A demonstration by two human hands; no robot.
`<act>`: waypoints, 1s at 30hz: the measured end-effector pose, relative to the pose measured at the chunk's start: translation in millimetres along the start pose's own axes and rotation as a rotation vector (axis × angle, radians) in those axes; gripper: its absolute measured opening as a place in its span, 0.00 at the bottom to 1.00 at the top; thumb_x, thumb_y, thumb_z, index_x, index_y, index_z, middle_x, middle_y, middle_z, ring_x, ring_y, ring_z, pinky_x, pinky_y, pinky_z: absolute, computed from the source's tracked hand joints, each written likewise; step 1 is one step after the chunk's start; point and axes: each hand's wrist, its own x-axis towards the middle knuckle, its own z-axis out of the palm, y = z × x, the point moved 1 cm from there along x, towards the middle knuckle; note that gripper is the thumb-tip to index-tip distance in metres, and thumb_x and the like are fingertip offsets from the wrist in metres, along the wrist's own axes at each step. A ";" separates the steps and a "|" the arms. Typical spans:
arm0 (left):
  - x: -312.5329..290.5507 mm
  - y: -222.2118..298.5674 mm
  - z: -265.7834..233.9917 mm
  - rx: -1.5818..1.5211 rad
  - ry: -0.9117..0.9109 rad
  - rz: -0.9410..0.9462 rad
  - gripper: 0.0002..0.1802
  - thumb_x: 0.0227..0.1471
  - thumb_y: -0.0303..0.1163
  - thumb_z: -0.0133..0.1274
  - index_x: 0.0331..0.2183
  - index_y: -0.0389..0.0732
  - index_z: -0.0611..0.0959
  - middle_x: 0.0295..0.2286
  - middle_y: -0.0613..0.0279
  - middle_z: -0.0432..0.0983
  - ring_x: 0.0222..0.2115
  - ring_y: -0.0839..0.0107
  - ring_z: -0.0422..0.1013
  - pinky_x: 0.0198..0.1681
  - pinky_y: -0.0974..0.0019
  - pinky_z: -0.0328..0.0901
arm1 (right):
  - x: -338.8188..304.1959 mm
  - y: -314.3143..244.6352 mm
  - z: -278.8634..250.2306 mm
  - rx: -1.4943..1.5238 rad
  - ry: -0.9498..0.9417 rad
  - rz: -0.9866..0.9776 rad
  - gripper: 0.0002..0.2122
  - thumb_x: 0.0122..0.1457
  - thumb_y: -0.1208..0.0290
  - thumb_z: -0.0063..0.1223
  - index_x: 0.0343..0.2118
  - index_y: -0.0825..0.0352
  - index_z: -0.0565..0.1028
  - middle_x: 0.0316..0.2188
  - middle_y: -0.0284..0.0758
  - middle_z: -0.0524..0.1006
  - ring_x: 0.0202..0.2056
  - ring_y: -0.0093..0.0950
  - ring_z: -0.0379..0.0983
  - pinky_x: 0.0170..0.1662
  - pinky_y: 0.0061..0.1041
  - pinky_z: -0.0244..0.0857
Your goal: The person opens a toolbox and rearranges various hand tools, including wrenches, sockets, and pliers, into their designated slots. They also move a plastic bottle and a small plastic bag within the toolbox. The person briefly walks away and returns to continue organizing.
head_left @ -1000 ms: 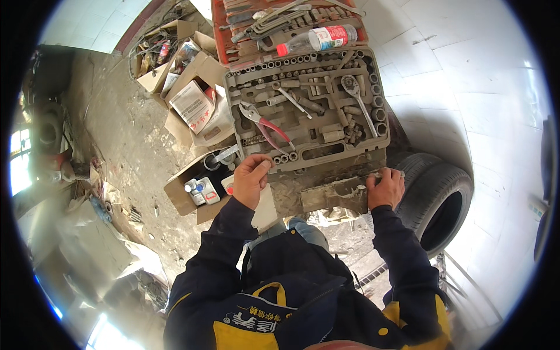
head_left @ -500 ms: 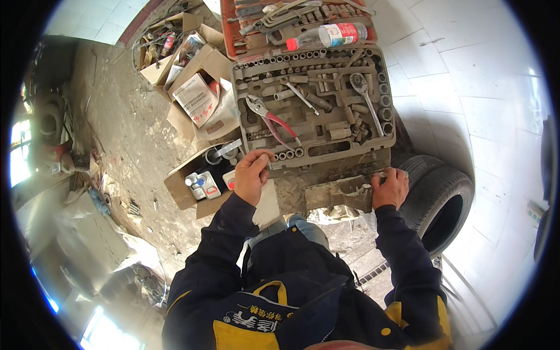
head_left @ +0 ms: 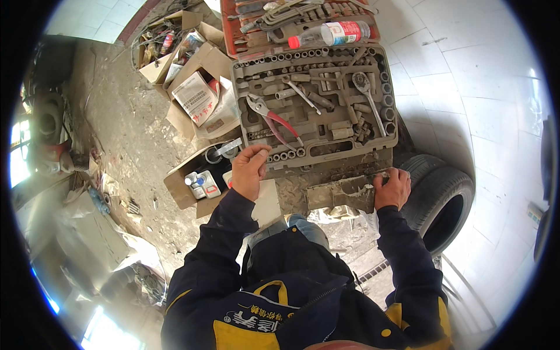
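My left hand (head_left: pixel 249 171) is closed, thumb pressed against the curled fingers, at the near left corner of a grey socket set case (head_left: pixel 344 149). Anything pinched there is too small to make out. Beside that corner lie slip-joint pliers (head_left: pixel 276 121) with red handles. My right hand (head_left: pixel 392 189) is curled over the worn near edge of the bench (head_left: pixel 341 195), at its right end. In the case are a ratchet wrench (head_left: pixel 368 99), a thin metal bar (head_left: pixel 305 98) and several sockets (head_left: pixel 387 100), some loose and some in their slots.
A plastic bottle (head_left: pixel 335 35) with a red cap lies across an orange tool tray (head_left: pixel 230 32) behind the case. To the left stand open cardboard boxes (head_left: pixel 213 61) and a carton with white bottles (head_left: pixel 201 185). Tyres (head_left: pixel 446 204) lean by the tiled wall at right.
My left hand has drawn slightly back and left from the case's near edge. My right hand keeps its place on the bench edge, and the tools lie as before.
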 end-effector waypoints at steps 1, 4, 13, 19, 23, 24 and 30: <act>2.3 1.4 1.3 0.002 0.008 0.016 0.09 0.65 0.29 0.58 0.43 0.37 0.87 0.25 0.74 0.74 0.19 0.86 0.61 0.22 0.76 0.53 | 0.0 0.3 0.3 0.001 0.003 -0.002 0.13 0.55 0.60 0.63 0.40 0.59 0.80 0.47 0.35 0.77 0.52 0.42 0.71 0.58 0.43 0.63; 7.8 9.6 6.0 0.125 0.023 0.074 0.09 0.64 0.29 0.59 0.44 0.38 0.88 0.26 0.75 0.75 0.20 0.87 0.61 0.22 0.77 0.54 | -0.1 0.9 1.1 0.005 0.008 -0.006 0.12 0.55 0.60 0.63 0.39 0.59 0.80 0.47 0.35 0.77 0.52 0.42 0.71 0.58 0.43 0.63; 34.2 34.3 22.6 0.285 -0.004 0.265 0.09 0.63 0.27 0.62 0.44 0.37 0.88 0.31 0.73 0.78 0.30 0.86 0.70 0.34 0.77 0.64 | 0.4 1.5 1.6 0.011 0.024 -0.018 0.12 0.55 0.61 0.63 0.39 0.60 0.80 0.48 0.36 0.77 0.52 0.43 0.71 0.58 0.44 0.63; 66.9 40.9 35.9 0.399 0.031 0.347 0.09 0.61 0.27 0.63 0.44 0.36 0.88 0.31 0.72 0.79 0.30 0.85 0.70 0.36 0.77 0.65 | 0.5 1.7 1.0 0.012 0.006 -0.007 0.12 0.54 0.62 0.63 0.39 0.60 0.80 0.47 0.37 0.76 0.52 0.43 0.71 0.58 0.44 0.63; 96.9 47.1 45.2 0.528 0.049 0.505 0.10 0.59 0.29 0.64 0.43 0.38 0.90 0.29 0.73 0.80 0.26 0.84 0.66 0.31 0.74 0.64 | 0.6 0.5 -1.2 0.005 0.031 -0.032 0.13 0.54 0.63 0.64 0.40 0.61 0.80 0.47 0.38 0.77 0.51 0.44 0.72 0.56 0.44 0.65; 104.3 48.5 47.1 0.561 0.068 0.516 0.10 0.59 0.29 0.64 0.43 0.38 0.90 0.29 0.73 0.80 0.26 0.84 0.66 0.32 0.74 0.64 | 0.3 0.2 -1.8 0.000 0.042 -0.044 0.13 0.54 0.63 0.64 0.41 0.61 0.80 0.47 0.38 0.77 0.50 0.45 0.72 0.55 0.44 0.66; 142.5 58.9 62.5 0.670 0.132 0.574 0.10 0.58 0.32 0.64 0.42 0.43 0.91 0.30 0.66 0.82 0.26 0.78 0.71 0.33 0.69 0.68 | 0.5 -0.4 -3.5 0.008 0.033 -0.038 0.13 0.54 0.64 0.65 0.41 0.61 0.80 0.47 0.38 0.77 0.51 0.45 0.72 0.55 0.44 0.65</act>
